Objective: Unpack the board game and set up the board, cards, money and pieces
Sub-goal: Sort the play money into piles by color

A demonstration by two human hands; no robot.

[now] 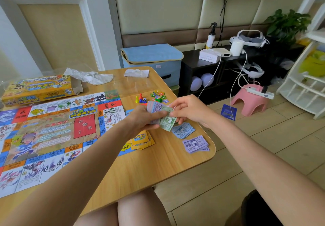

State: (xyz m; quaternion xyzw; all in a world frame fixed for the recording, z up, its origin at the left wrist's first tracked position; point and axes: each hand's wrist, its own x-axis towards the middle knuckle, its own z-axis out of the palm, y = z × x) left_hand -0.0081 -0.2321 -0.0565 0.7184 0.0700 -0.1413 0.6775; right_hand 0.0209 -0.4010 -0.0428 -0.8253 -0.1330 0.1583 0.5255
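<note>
Play money (pixel 159 114) sat fanned between both hands above the right part of the wooden table (pixel 158 166): thin paper notes, lilac and pale blue at the back, one green note at the front. The left hand (pixel 144 120) clasped the wad with its thumb curled over the top; the right hand (pixel 188 109) pinched the green note's right edge.

Just right of the grip lay two sorted piles on the table, a blue pile (pixel 183 130) and, nearer, a purple pile (pixel 196 144). Under the left wrist lay one loose stack of yellow-backed cards (pixel 143 140).

Farther off, a small cluster of pawns (pixel 140 99), of which red, yellow, blue and green showed, stood with one die (pixel 144 99) beside a heap of colourful star-shaped tokens (pixel 158 95), too jumbled to count.

To the left the single game board (pixel 52 130) lay unfolded, its border of illustrated squares framing a red card space. Beyond it, at the far left, rested the yellow game box (pixel 37 90), with crumpled white wrapping (pixel 89 77) beside it.
</note>
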